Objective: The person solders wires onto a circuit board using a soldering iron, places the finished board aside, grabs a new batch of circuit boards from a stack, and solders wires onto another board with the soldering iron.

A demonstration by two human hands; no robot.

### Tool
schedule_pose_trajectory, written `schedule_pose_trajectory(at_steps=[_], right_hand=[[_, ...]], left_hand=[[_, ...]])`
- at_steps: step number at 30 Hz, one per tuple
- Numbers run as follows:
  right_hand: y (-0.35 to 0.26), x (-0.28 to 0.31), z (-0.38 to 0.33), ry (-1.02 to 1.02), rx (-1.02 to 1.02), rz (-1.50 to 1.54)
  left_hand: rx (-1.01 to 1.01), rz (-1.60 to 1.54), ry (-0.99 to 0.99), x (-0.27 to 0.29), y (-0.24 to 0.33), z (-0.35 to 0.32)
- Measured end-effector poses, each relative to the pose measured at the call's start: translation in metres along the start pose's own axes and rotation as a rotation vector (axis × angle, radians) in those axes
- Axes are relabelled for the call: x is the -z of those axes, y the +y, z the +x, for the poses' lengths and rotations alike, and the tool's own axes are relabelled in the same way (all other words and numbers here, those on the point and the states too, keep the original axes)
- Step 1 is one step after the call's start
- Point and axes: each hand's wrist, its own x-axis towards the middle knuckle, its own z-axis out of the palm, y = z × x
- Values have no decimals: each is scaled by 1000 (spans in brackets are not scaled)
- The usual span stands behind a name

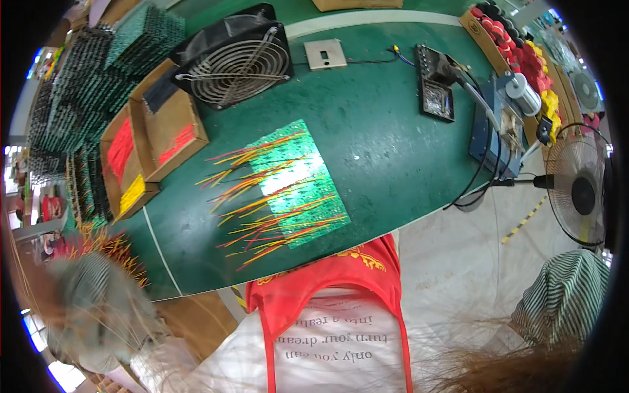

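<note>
On the green workbench in front of me lies a green circuit board panel (308,190). Rows of red, yellow and dark wires (242,204) stick out past its left edge. Neither hand touches this panel. My left arm, in a striped sleeve (98,288), reaches out at the lower left, smeared by motion. It is nearest to a bunch of red and yellow wires (124,252) beside the bench; the fingers of that hand cannot be made out. At the lower right only the striped sleeve (567,295) of my right arm shows, away from the bench, its hand hidden.
Cardboard trays (190,108) with red and yellow wires stand at the left, before stacked board racks (78,78). A black box fan (239,65) sits behind. Soldering equipment (495,131) with a cable and a round fan (580,190) occupy the right.
</note>
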Motion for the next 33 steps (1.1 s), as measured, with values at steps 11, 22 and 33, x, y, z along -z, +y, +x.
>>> schedule_pose_trajectory(at_steps=[11, 22, 33], right_hand=[[-33, 7, -7, 2, -38, -90], [-39, 12, -31, 80, 24, -120], [-62, 20, -44, 133, -42, -145]], left_hand=[[-129, -34, 14, -1, 8, 5], [-337, 8, 104, -13, 26, -19], [-423, 34, 151, -35, 24, -50]])
